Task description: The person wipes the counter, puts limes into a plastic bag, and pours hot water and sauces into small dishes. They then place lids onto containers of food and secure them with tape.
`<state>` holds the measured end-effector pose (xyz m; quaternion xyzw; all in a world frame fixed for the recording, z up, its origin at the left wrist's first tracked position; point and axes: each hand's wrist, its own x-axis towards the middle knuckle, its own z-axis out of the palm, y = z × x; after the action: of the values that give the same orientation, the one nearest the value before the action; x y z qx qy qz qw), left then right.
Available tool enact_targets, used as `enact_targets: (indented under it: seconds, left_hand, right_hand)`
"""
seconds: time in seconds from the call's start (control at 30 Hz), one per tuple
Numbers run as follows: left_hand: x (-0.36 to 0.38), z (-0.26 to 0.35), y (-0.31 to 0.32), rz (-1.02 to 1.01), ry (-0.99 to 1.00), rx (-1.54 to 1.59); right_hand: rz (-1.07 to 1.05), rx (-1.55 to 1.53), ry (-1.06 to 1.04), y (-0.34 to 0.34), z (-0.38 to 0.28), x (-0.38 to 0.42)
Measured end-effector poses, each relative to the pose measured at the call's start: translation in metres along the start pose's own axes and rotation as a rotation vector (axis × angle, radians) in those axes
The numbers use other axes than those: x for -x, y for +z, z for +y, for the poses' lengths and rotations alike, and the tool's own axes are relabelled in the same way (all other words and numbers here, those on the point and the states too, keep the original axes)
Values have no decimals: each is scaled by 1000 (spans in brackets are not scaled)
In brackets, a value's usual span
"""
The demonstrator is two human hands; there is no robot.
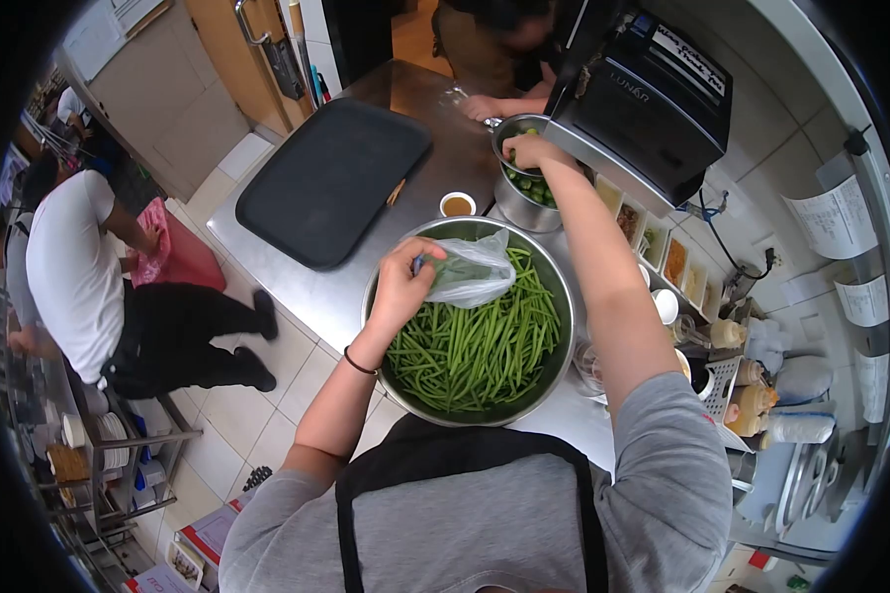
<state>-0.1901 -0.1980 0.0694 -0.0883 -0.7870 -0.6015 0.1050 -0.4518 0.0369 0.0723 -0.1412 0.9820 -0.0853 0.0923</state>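
My left hand (404,278) pinches the edge of a clear plastic bag (472,271) with something green inside. The bag rests over long green beans (485,348), which fill a large steel bowl (565,364) in front of me. My right hand (529,151) reaches forward into a steel strainer (505,131) at the top of a metal pot (527,211). Its fingers are curled, and their tips are partly hidden among dark green vegetable pieces (534,188). Whether they grip a piece cannot be made out.
Beyond the pot, another person's hand (482,108) is near the strainer's handle. A black tray (331,178) and a small cup of brown sauce (457,205) are on the steel table. A black printer (653,109) overhangs ingredient containers (675,259). A person in white (74,267) bends at left.
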Motion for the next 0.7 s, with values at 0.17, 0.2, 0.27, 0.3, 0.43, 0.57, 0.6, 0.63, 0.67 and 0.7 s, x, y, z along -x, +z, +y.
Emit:
enact_targets:
  seconds: [0.17, 0.2, 0.27, 0.3, 0.43, 0.57, 0.6, 0.63, 0.67, 0.7]
  left_hand:
    - [-3, 8, 1, -15, 39, 3]
    - [-3, 7, 0, -12, 39, 5]
    - [-6, 4, -2, -13, 67, 43]
    - [-7, 4, -3, -13, 66, 45]
    - [-12, 16, -5, -24, 49, -117]
    - [-17, 15, 5, -66, 175, -213]
    - [-17, 22, 7, -98, 247, -210]
    - [-16, 29, 9, -110, 258, -210]
    - [-14, 44, 9, -257, 27, -39]
    - [-12, 54, 12, -402, -208, 128]
  right_hand:
    - [100, -14, 63, 8, 9, -9]
    - [128, 3, -43, -1, 8, 1]
    - [107, -162, -13, -19, 5, 19]
    - [86, -330, 22, -24, 4, 28]
    - [152, -932, -164, -13, -29, 102]
    - [267, -775, -508, -39, -98, 197]
    - [278, -575, -603, -40, -110, 212]
    - [288, -373, -689, -39, -121, 224]
    - [190, -283, -562, -35, -130, 236]
    - [251, -160, -616, -32, -132, 242]
